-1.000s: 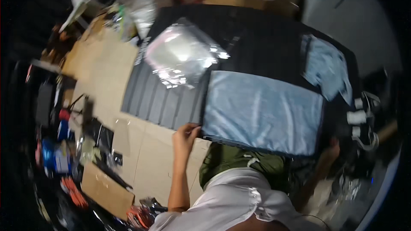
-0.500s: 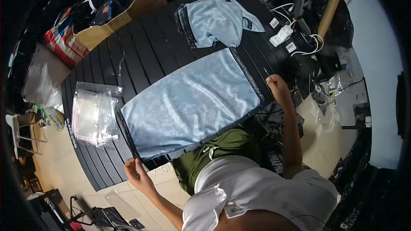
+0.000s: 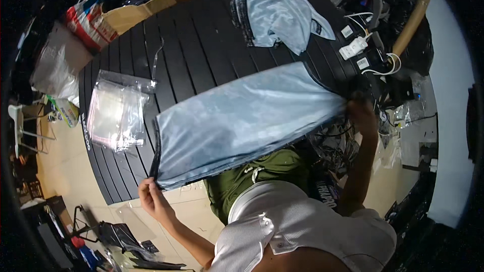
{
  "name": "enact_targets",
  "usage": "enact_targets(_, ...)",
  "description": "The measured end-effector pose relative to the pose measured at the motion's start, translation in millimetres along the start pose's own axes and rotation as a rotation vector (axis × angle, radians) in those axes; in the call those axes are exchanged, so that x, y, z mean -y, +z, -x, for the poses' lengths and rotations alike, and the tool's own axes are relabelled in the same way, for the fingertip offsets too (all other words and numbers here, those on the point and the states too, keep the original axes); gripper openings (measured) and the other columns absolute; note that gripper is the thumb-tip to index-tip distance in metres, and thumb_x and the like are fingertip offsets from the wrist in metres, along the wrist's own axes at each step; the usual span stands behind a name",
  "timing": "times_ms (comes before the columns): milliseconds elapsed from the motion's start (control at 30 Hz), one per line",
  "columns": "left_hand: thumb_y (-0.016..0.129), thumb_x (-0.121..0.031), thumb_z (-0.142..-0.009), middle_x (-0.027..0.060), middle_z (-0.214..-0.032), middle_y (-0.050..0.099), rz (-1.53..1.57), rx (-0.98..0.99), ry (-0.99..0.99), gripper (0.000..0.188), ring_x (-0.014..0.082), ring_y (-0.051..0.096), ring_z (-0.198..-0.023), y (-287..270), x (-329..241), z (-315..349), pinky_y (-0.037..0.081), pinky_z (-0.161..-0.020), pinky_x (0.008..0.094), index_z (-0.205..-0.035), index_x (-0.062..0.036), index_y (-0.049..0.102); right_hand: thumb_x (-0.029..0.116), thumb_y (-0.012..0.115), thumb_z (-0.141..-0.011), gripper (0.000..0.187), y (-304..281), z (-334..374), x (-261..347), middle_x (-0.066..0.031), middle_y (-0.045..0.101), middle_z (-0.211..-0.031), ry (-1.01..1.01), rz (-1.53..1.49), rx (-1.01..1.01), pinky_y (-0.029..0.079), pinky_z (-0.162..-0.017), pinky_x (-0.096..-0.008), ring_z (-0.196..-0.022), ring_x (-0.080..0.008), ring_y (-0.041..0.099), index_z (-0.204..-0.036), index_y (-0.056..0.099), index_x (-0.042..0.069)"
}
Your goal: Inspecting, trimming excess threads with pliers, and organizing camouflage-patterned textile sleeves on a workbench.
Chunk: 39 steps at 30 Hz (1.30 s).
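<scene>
Pinching this dark-edged, pale-blue rectangular cloth (image 3: 242, 121), my left hand (image 3: 155, 201) and blurry right hand (image 3: 363, 115) closed so it's stretching taut.

- Pale-blue rectangular fabric piece (image 3: 242, 121): over the black slatted surface's (image 3: 186, 35) near edge, between left hand (image 3: 154, 199) and right hand (image 3: 362, 113)
- Clear flat plastic packets (image 3: 118, 115): on the surface, left of it
- Rumpled pale-blue fabric bundle (image 3: 277, 17): on the surface, behind it
- White oblong power strip (image 3: 354, 47): right of the bundle
</scene>
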<state>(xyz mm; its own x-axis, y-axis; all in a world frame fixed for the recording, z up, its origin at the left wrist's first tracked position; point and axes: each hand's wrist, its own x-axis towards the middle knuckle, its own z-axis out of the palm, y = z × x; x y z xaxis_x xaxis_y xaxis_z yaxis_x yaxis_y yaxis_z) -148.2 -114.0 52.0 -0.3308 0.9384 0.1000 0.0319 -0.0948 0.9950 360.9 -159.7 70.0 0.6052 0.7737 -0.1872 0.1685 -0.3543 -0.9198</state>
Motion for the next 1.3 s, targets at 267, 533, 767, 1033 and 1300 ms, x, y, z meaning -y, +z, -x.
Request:
enact_targets(267,0.057,0.006,-0.082,0.0052,-0.11,0.057,0.055,0.323,-0.337,0.047,0.0103,0.054,-0.093,44,20,-36,0.044,-0.08,0.0211,-0.127,0.001,0.047,0.033,0.061,-0.085,0.034,18,-71,-5,-0.0063,0.057,-0.082,-0.147,0.372,0.038,0.042,-0.071,-0.0307,-0.076,-0.0161,0.052,-0.099,0.055,0.002)
enact_targets(533,0.06,0.009,-0.078,0.0052,-0.111,0.058,0.163,0.349,-0.516,0.055,0.0077,0.055,-0.094,46,42,-31,0.044,-0.084,0.021,-0.13,-0.0025,0.045,0.038,0.053,-0.091,0.036,68,-57,-37,-0.0008,0.049,-0.074,-0.192,0.245,-0.14,0.039,-0.061,-0.0232,-0.064,-0.0097,0.047,-0.106,0.054,0.005)
enact_targets(767,0.063,-0.004,-0.083,-0.0019,-0.086,0.06,0.263,0.192,-0.691,0.046,0.0039,0.052,-0.074,34,38,-32,0.044,-0.07,0.0187,-0.126,-0.0043,0.049,0.023,0.047,-0.095,0.027,184,11,-1,0.0,0.052,-0.078,-0.391,0.139,0.334,0.04,-0.055,-0.0216,-0.063,-0.0069,0.048,-0.115,0.05,0.005)
enact_targets(1033,0.063,-0.004,-0.083,-0.0003,-0.084,0.062,0.295,0.17,-0.567,0.048,0.004,0.055,-0.076,51,39,-28,0.044,-0.071,0.0174,-0.127,-0.0033,0.045,0.03,0.063,-0.085,0.033,278,97,36,-0.0147,0.061,-0.068,-0.506,0.258,0.747,0.046,-0.051,-0.035,-0.059,-0.0292,0.062,-0.101,0.05,0.003)
enact_targets(1300,0.06,0.003,-0.083,0.0067,-0.094,0.066,0.394,0.209,-0.513,0.053,0.0069,0.06,-0.084,55,30,-27,0.045,-0.077,0.0187,-0.131,-0.0037,0.04,0.024,0.06,-0.086,0.026,296,102,42,-0.0146,0.057,-0.063,-0.564,0.311,0.679,0.044,-0.049,-0.0356,-0.053,-0.028,0.059,-0.095,0.051,0.002)
